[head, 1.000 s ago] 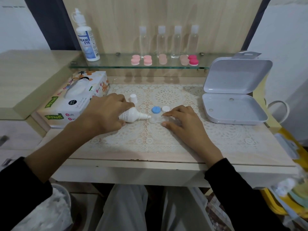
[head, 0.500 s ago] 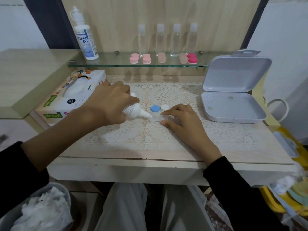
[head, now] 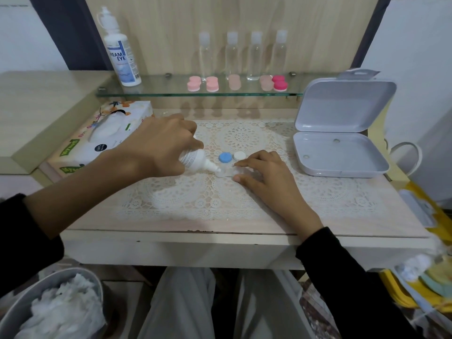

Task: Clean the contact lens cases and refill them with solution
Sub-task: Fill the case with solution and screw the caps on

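Observation:
A clear contact lens case (head: 226, 172) lies on the lace mat (head: 244, 192) at the table's middle. My left hand (head: 159, 148) grips a small white solution bottle (head: 195, 160), tilted with its nozzle down at the case's left well. My right hand (head: 264, 174) presses thumb and forefinger on the case's right side. A blue cap (head: 225, 157) and a white cap (head: 239, 156) lie just behind the case.
An open grey box (head: 340, 152) stands at the right. A tissue box (head: 102, 135) sits at the left. The glass shelf (head: 171, 90) holds a large solution bottle (head: 121, 52), several clear bottles (head: 231, 55) and pink lens cases (head: 212, 84). A bin of tissues (head: 56, 307) is below left.
My left hand has lifted and tipped the small bottle, bringing its nozzle down over the case's left well. My right hand stays on the case.

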`<state>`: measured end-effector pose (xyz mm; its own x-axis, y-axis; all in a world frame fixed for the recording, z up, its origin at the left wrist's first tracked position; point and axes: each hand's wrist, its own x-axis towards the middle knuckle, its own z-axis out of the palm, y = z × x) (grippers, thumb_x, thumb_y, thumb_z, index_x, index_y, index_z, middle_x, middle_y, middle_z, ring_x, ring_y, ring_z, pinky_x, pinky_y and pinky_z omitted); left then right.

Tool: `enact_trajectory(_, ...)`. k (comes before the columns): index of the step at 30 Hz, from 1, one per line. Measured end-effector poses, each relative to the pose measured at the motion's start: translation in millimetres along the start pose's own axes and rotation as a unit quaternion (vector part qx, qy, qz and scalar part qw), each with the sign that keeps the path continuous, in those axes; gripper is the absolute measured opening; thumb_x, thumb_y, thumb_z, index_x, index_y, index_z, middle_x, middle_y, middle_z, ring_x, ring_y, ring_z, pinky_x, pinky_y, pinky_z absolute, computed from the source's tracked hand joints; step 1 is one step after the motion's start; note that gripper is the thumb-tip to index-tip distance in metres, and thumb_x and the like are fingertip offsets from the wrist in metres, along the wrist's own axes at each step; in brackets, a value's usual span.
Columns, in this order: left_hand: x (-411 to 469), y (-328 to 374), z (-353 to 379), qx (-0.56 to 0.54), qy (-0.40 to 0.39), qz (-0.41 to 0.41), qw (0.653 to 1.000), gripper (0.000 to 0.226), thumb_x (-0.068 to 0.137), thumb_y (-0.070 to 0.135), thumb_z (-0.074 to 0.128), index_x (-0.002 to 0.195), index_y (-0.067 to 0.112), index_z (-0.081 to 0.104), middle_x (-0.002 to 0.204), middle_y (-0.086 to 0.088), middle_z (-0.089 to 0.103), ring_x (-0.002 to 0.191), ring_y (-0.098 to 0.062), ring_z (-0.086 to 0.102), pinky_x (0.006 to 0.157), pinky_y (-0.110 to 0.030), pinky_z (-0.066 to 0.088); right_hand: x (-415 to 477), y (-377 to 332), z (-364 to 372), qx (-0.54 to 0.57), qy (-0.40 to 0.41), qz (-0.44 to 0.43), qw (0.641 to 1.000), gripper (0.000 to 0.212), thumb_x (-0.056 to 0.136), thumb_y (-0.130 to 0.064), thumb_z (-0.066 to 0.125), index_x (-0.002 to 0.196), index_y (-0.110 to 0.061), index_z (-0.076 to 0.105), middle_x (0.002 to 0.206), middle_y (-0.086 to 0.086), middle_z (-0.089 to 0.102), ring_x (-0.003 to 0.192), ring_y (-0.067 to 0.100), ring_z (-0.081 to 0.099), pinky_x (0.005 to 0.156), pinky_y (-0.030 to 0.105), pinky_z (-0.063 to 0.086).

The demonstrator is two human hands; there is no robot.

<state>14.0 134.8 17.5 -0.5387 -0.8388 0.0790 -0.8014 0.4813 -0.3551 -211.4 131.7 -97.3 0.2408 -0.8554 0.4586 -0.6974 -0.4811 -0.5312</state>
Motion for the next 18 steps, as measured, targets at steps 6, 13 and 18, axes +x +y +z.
enact_trajectory(6,-0.3,0.6,0.0,0.001,0.005,-0.002,1.000,0.040,0.073,0.029,0.066,0.113,0.032,0.065,0.087,0.007,0.051,0.088,-0.015,0.045,0.050,-0.023,0.013,-0.3,0.1,0.1,0.000,-0.001,0.000,1.000,0.033,0.087,-0.040,0.067,0.116,-0.023,0.068,0.104,-0.009,0.058,0.098,0.007,0.040,0.086,0.030,0.037)
enact_trajectory(13,-1.2,-0.8,1.3,-0.004,0.011,-0.005,1.000,0.037,0.073,0.030,0.068,0.110,0.032,0.067,0.083,0.008,0.051,0.085,-0.015,0.044,0.049,-0.023,0.014,-0.4,-1.3,-0.3,-0.008,0.005,-0.003,1.000,0.033,0.087,-0.040,0.067,0.115,-0.023,0.069,0.103,-0.009,0.059,0.099,0.010,0.044,0.087,0.033,0.039)
enact_trajectory(18,-1.5,-1.1,2.7,-0.014,0.016,-0.005,1.000,0.037,0.073,0.030,0.069,0.109,0.031,0.068,0.081,0.008,0.050,0.083,-0.015,0.043,0.049,-0.023,0.014,-0.9,-1.8,-1.0,-0.004,0.004,-0.004,1.000,0.032,0.087,-0.039,0.067,0.115,-0.023,0.069,0.103,-0.008,0.059,0.099,0.011,0.045,0.087,0.033,0.039)
